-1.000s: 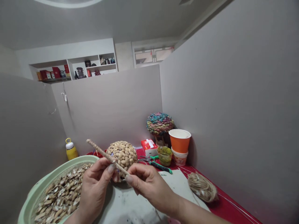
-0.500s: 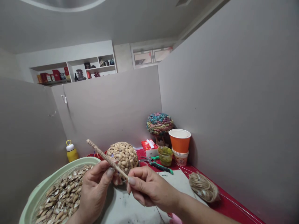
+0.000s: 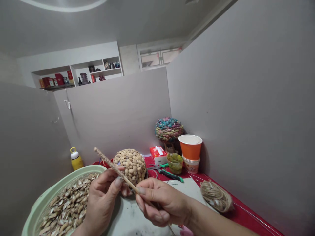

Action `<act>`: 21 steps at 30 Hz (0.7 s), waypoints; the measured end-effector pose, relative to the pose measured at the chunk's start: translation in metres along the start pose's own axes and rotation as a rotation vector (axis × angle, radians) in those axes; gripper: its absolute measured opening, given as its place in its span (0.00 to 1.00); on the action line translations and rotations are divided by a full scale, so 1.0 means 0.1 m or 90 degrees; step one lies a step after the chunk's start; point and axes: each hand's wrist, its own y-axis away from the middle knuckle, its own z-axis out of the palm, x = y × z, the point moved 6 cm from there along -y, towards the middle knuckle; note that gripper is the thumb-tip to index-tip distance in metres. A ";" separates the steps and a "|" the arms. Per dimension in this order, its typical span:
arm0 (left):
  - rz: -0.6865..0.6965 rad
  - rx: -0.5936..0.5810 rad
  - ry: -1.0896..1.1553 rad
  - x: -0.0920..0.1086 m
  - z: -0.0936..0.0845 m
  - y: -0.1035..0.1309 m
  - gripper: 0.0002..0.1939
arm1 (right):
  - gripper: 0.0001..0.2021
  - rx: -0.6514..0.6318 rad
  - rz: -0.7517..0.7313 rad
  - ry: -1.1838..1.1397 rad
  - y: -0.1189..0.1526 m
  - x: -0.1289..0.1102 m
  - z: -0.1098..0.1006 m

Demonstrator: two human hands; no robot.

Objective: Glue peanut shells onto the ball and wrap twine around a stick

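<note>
A thin stick wrapped in brown twine (image 3: 108, 160) slants down from upper left to lower right in front of me. My left hand (image 3: 104, 196) pinches it near its middle between thumb and fingers. At its lower end, my right hand (image 3: 159, 200) has thumb and fingers closed on the stick. A thin strand shows below the right hand. Behind the hands sits a ball covered in peanut shells (image 3: 130, 165). On the left is a light green basket (image 3: 31, 213) filled with shell halves (image 3: 66, 209).
Green-handled pliers (image 3: 171, 176), a small tub (image 3: 175, 164), a red tissue pack (image 3: 157, 154) and stacked paper cups (image 3: 190, 149) stand behind. A multicoloured woven dome (image 3: 169, 128) is at the corner. A twine bundle (image 3: 216, 196) lies right; a yellow bottle (image 3: 76, 160) stands left. Grey partitions (image 3: 118, 114) surround the table.
My right hand has turned slightly and its lower fingers have curled further. The stick has shifted a little to the right. My left hand keeps its pinch on the stick.
</note>
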 end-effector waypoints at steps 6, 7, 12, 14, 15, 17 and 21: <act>0.020 0.052 -0.042 0.06 -0.02 0.00 0.07 | 0.20 0.067 0.016 0.115 0.00 -0.01 -0.02; 0.026 0.067 -0.049 0.07 -0.03 -0.01 0.08 | 0.19 0.117 -0.005 0.171 0.00 -0.04 -0.03; 0.051 0.090 -0.056 0.10 -0.07 -0.04 0.09 | 0.19 0.339 -0.190 0.417 0.07 -0.30 0.00; 0.056 0.076 -0.049 0.10 -0.07 -0.05 0.10 | 0.19 0.335 -0.192 0.441 0.07 -0.31 0.02; 0.060 0.069 -0.044 0.10 -0.07 -0.04 0.10 | 0.19 0.328 -0.191 0.444 0.07 -0.31 0.02; 0.069 0.052 -0.038 0.10 -0.06 -0.04 0.09 | 0.19 0.321 -0.193 0.444 0.08 -0.31 0.01; 0.066 0.043 -0.045 0.10 -0.05 -0.04 0.09 | 0.20 0.307 -0.185 0.434 0.09 -0.31 0.00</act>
